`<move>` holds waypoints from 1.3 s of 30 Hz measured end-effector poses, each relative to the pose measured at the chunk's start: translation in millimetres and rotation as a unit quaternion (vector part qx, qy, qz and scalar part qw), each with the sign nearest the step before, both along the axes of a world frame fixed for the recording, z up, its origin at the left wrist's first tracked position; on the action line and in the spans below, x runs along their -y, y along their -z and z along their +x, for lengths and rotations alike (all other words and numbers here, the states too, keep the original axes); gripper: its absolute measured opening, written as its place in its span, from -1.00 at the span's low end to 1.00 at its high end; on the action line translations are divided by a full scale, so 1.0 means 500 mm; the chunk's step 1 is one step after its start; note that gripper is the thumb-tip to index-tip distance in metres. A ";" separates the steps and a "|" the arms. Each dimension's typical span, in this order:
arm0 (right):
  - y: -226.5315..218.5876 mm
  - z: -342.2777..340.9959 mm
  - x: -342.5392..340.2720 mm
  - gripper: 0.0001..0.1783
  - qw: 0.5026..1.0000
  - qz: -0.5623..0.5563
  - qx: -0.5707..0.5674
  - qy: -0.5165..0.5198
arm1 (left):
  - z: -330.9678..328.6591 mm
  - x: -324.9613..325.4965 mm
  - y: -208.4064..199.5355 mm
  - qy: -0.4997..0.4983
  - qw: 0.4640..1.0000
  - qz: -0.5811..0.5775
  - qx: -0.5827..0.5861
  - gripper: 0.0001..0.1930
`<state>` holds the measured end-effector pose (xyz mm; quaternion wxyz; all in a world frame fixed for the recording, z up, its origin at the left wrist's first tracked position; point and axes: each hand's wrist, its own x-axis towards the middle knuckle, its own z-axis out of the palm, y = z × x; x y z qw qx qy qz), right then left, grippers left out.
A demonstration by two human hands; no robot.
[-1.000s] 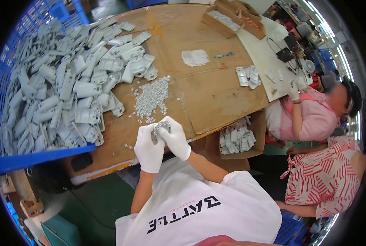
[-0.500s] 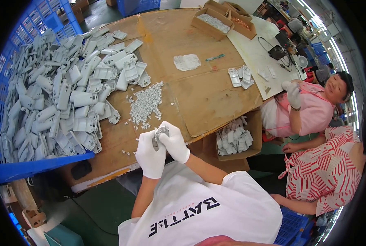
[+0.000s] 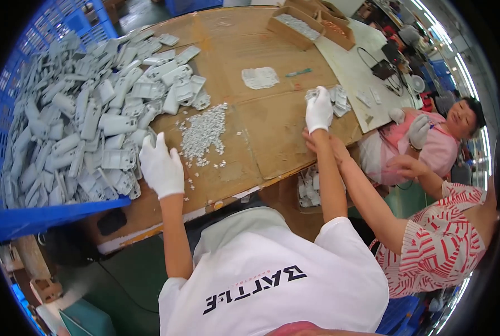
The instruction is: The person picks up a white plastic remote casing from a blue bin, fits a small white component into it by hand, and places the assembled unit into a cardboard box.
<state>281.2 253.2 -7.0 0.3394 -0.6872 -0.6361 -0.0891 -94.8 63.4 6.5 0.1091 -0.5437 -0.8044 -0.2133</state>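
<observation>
A wide, curved view looks down on a brown desk (image 3: 289, 129), where a person in a white shirt works in white gloves. At left, a big heap of pale grey plastic casings (image 3: 115, 124) spills out of a blue crate (image 3: 59, 217) onto the desk. The left hand (image 3: 162, 164) is at the heap's right edge, its thumb spread away from its fingers; whether the fingertips touch a casing is hard to tell. The right hand (image 3: 319, 110) is stretched out to the far right, fingers down at a small group of similar casings (image 3: 340, 99). A casing shows at its fingertips, but I cannot tell whether they grip it. Between the hands lies a scatter of tiny whitish pieces (image 3: 204, 133) (too small to make out singly). Beyond are a white sheet (image 3: 260, 78) and a teal tool (image 3: 299, 73). At right, the bare arm (image 3: 373, 204) of a co-worker in a red-and-white patterned top extends beside the person's right forearm; another co-worker, in pink (image 3: 429, 145), sits farther along.
</observation>
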 end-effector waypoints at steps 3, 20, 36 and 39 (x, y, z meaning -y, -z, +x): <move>-0.026 -0.038 -0.046 -0.75 0.984 -0.130 0.074 0.097 | -0.018 -0.015 0.015 -0.038 0.995 -0.094 -0.024 -0.57; 0.030 -0.322 0.190 -0.85 0.929 -0.041 -0.029 -0.367 | -0.032 0.001 0.014 0.000 0.997 -0.058 -0.058 -0.58; 0.049 -0.349 0.248 -0.96 0.926 -0.014 0.206 -0.317 | -0.010 0.041 -0.009 0.106 0.994 -0.013 0.004 -0.77; 0.051 -0.354 0.274 -0.96 0.928 -0.030 0.195 -0.317 | -0.017 0.039 -0.022 0.139 0.989 -0.047 -0.011 -0.79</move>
